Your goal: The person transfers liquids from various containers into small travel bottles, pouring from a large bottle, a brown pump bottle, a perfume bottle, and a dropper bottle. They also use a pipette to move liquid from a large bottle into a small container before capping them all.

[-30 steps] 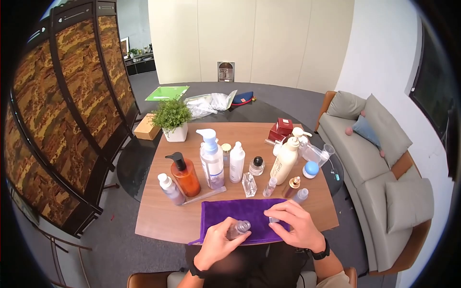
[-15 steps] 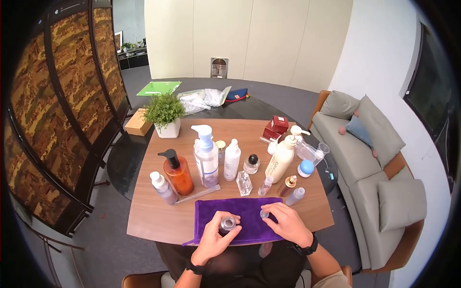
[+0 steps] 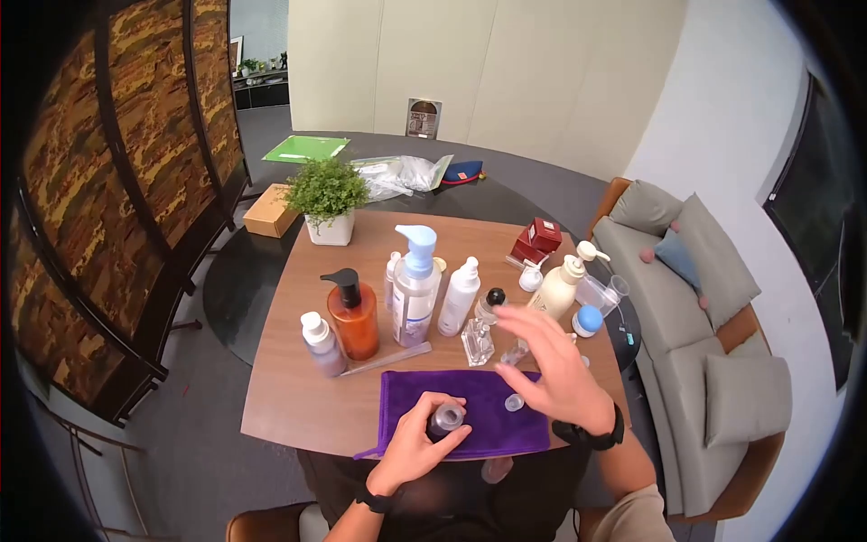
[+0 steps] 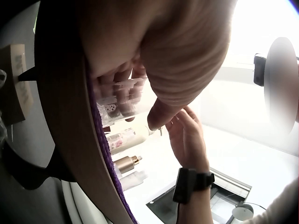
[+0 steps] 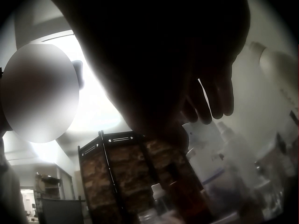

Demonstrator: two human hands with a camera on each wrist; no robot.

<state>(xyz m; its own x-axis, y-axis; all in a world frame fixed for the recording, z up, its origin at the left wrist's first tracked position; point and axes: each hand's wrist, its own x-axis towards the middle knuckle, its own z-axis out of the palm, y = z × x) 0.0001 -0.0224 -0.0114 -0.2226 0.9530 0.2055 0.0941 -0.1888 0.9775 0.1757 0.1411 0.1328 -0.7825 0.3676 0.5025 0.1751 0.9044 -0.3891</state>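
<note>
My left hand (image 3: 417, 440) grips a small clear bottle (image 3: 447, 417), its uncapped mouth facing up, over the purple cloth (image 3: 488, 434). In the left wrist view the fingers curl round the see-through bottle (image 4: 125, 93). A small clear cap (image 3: 514, 403) lies on the cloth, right of the bottle. Raised above the cloth's right side, my right hand (image 3: 567, 375) has its fingers stretched out and holds nothing. It overlaps a small clear spray bottle (image 3: 515, 352) and hides much of the bottles behind it. A square glass perfume bottle (image 3: 478, 345) stands left of its fingertips.
Behind the cloth stand an amber pump bottle (image 3: 353, 327), a blue-topped pump bottle (image 3: 414, 303), a white bottle (image 3: 459, 303) and a cream pump bottle (image 3: 557, 289). A blue-lidded jar (image 3: 587, 321) sits at the right edge. A potted plant (image 3: 330, 226) stands back left.
My right hand has let go of the clear cap, now on the cloth, and has risen forward and rightward with its fingers spread. The left hand keeps holding the small bottle.
</note>
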